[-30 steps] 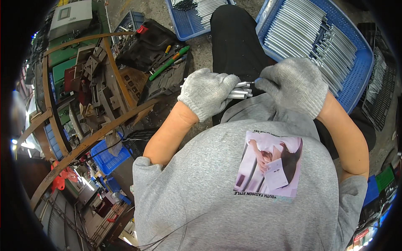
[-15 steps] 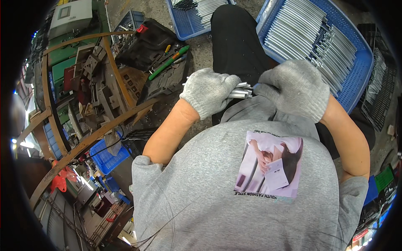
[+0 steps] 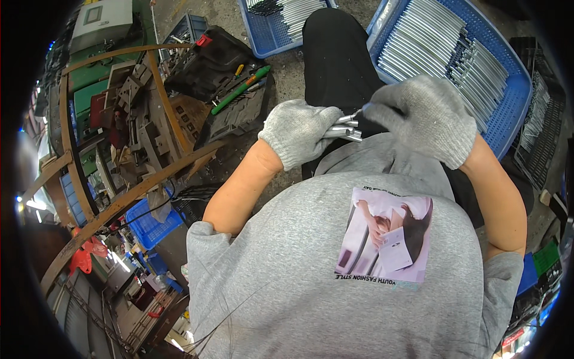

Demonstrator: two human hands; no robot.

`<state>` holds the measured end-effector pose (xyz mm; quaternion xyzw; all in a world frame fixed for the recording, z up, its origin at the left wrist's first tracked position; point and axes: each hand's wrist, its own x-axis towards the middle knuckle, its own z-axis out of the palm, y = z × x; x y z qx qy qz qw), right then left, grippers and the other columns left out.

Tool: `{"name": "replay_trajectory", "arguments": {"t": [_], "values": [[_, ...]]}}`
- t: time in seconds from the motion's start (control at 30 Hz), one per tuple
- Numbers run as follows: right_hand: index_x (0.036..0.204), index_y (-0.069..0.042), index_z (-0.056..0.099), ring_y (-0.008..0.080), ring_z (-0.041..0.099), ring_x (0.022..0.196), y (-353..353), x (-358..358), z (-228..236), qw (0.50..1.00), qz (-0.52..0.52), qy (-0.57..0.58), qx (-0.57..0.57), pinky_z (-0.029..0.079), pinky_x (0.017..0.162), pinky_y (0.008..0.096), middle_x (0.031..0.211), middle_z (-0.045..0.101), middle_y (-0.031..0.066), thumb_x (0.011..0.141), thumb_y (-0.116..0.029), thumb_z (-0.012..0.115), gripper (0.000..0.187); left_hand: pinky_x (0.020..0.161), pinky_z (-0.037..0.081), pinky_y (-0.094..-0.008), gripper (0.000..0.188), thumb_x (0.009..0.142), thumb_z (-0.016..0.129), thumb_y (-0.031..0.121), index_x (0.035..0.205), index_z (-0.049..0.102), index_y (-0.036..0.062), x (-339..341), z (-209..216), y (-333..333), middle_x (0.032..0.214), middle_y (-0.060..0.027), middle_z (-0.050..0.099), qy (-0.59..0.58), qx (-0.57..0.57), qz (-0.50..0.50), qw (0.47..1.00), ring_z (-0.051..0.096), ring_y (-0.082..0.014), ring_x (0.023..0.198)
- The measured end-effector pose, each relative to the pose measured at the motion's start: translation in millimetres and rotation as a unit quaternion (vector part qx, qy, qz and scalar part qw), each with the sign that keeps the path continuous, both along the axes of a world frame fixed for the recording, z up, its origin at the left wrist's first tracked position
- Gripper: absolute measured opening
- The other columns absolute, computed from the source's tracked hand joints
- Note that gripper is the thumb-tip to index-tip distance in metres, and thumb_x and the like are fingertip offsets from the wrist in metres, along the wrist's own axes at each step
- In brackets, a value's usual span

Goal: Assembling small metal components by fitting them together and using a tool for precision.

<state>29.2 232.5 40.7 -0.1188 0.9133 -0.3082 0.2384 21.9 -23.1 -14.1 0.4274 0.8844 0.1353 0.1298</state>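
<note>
My left hand (image 3: 302, 133), in a grey knit glove, is closed around a small bundle of shiny metal tubes (image 3: 345, 130). Their ends stick out toward the right, spread a little apart. Just right of these ends is my right hand (image 3: 421, 119), gloved the same way, with thumb and fingers bent together. Its fingertips are slightly blurred and lie close to the end of one tube; whether they pinch anything is hidden. Beyond my right hand stands a blue plastic basket (image 3: 513, 119) with rows of similar metal tubes (image 3: 421, 39) in it.
Another blue basket (image 3: 263, 39) with metal rods stands at the far middle. Left of my hands lies an open black tool case (image 3: 200, 66) with a green-handled tool (image 3: 242, 90). A rusty metal frame (image 3: 128, 200) runs along the left. A dark crate (image 3: 538, 128) stands at the far right.
My right hand has shifted slightly up, its fingertips tilting away from the tube ends. The tube ends in my left hand are now more spread out. My left hand has barely moved.
</note>
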Motion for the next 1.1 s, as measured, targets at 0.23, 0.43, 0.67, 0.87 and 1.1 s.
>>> {"name": "replay_trajectory", "arguments": {"t": [0.23,0.43,0.67,0.87,1.1], "values": [[0.083,-0.012,0.081,0.0177,0.064,0.052,8,13,-3,0.994,0.009,0.11,-0.026,0.051,0.051,0.029,0.065,0.071,0.0006,0.094,-0.024,0.066,0.022,0.063,0.05,-0.0381,0.026,0.077,0.077,0.019,0.101,0.069,0.0102,-1,-5,-3,0.076,-0.0066,0.071,-0.028,0.015,0.027,0.999,0.064,-0.0284,0.061],[0.084,-0.012,0.08,0.0161,0.062,0.051,7,14,-10,0.988,0.033,0.151,-0.021,0.049,0.051,0.0269,0.064,0.07,0.0008,0.093,-0.024,0.068,0.019,0.061,0.05,-0.0391,0.026,0.078,0.077,0.019,0.101,0.069,0.0101,0,-3,-1,0.075,-0.0077,0.07,-0.027,0.012,0.019,0.999,0.065,-0.029,0.061],[0.086,-0.011,0.079,0.0151,0.061,0.052,6,21,-10,0.994,0.078,0.081,0.008,0.049,0.054,0.0273,0.064,0.069,0.0011,0.093,-0.024,0.069,0.018,0.06,0.05,-0.039,0.025,0.081,0.076,0.019,0.103,0.067,0.0108,2,-4,1,0.076,-0.0072,0.071,0.011,-0.015,0.043,0.999,0.065,-0.0288,0.061],[0.087,-0.01,0.079,0.0148,0.061,0.053,-1,8,9,0.999,0.044,0.016,0.009,0.049,0.055,0.0278,0.064,0.069,0.0014,0.094,-0.025,0.068,0.02,0.06,0.05,-0.0387,0.023,0.083,0.074,0.02,0.102,0.065,0.0112,3,3,4,0.075,-0.0061,0.071,0.029,-0.086,0.034,0.995,0.066,-0.0286,0.062],[0.088,-0.011,0.081,0.0148,0.061,0.052,2,13,-4,0.997,0.051,0.05,0.019,0.049,0.054,0.0278,0.064,0.069,0.0013,0.094,-0.026,0.068,0.021,0.056,0.051,-0.0394,0.017,0.086,0.071,0.022,0.096,0.062,0.0118,1,4,5,0.07,-0.006,0.07,0.042,-0.082,0.02,0.996,0.067,-0.0291,0.059]]}}
